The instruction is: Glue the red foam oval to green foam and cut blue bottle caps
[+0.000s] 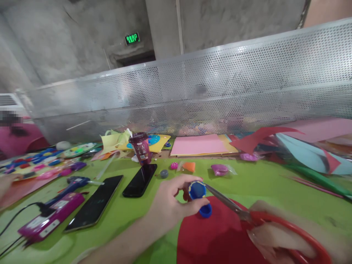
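Note:
My left hand (pixel 170 203) is closed in a pinch on a small blue bottle cap with a yellowish rim (pixel 197 190), held just above a red paper sheet (pixel 214 238). A second blue cap (pixel 205 211) lies on the red paper under my thumb. Red-handled scissors (pixel 264 220) sit in the grip of my right hand (pixel 277 238), at the lower right. Their blade tips touch the side of the held cap.
Two dark phones (pixel 96 203) (pixel 140 179) lie on the green table (pixel 275 183). A magenta device with a cable (pixel 51 220), a blue glue gun (pixel 74 183), a dark cup (pixel 140 147), pink paper (pixel 199 145) and paper scraps (pixel 302 146) lie around. A perforated metal screen (pixel 220 84) stands behind.

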The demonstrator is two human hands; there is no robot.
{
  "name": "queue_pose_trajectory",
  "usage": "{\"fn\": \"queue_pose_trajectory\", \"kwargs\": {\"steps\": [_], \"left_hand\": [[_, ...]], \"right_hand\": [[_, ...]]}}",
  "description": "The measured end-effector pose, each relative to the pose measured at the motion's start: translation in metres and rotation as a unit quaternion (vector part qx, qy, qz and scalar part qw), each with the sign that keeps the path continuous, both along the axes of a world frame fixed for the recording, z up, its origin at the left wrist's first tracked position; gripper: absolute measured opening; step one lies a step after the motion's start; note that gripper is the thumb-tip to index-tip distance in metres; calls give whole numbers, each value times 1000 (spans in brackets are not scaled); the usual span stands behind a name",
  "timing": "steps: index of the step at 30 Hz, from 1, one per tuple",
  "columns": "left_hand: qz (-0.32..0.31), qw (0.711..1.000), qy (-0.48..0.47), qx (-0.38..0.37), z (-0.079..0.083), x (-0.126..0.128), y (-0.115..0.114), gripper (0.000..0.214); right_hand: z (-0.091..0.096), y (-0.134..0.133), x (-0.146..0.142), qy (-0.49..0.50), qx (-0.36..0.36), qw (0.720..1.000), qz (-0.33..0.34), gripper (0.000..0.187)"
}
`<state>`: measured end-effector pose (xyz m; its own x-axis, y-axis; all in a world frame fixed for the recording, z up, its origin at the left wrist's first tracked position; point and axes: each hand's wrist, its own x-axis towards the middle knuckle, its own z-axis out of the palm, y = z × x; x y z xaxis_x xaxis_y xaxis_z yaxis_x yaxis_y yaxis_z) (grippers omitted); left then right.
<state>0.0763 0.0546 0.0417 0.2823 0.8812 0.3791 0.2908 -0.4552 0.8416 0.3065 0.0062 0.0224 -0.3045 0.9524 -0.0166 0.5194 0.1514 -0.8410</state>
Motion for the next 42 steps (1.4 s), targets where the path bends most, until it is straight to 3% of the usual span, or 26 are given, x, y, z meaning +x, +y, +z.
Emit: {"fn": "queue_pose_trajectory", "kwargs": {"steps": [2, 5, 7, 12, 16, 18, 20, 24, 30, 42], "left_hand": [[-1, 1000, 13, 8, 0, 0, 2, 32], [-10, 998, 39, 38, 0, -1, 4, 33], [-15, 998, 43, 34, 1, -2, 4, 35], [-17, 994, -46, -94, 8, 2, 1, 39], [-32, 982, -104, -157, 10, 4, 1, 40], [-48, 976, -128, -170, 8, 4, 3, 39], [-72, 969, -153, -178, 5, 3, 4, 39], [-106, 958, -173, -201, 1, 3, 3, 39], [-129, 952, -175, -216, 1, 4, -1, 39], [-134, 954, -155, -219, 2, 5, -1, 40]], "right_hand": [[2, 5, 5, 27, -90, 994, 48, 32], [13, 15, 15, 84, -251, 958, 113, 30], [19, 20, 20, 94, -294, 942, 135, 30], [24, 15, 13, 41, -184, 978, 93, 25], [29, 10, 2, -37, 34, 996, 70, 19], [28, 13, 2, -130, 151, 979, 42, 16], [23, 17, 3, -237, 241, 941, 20, 12], [15, 22, 5, -344, 362, 866, 23, 10], [15, 20, 5, -369, 440, 818, 26, 14], [11, 21, 6, -367, 482, 796, 12, 15]]}}
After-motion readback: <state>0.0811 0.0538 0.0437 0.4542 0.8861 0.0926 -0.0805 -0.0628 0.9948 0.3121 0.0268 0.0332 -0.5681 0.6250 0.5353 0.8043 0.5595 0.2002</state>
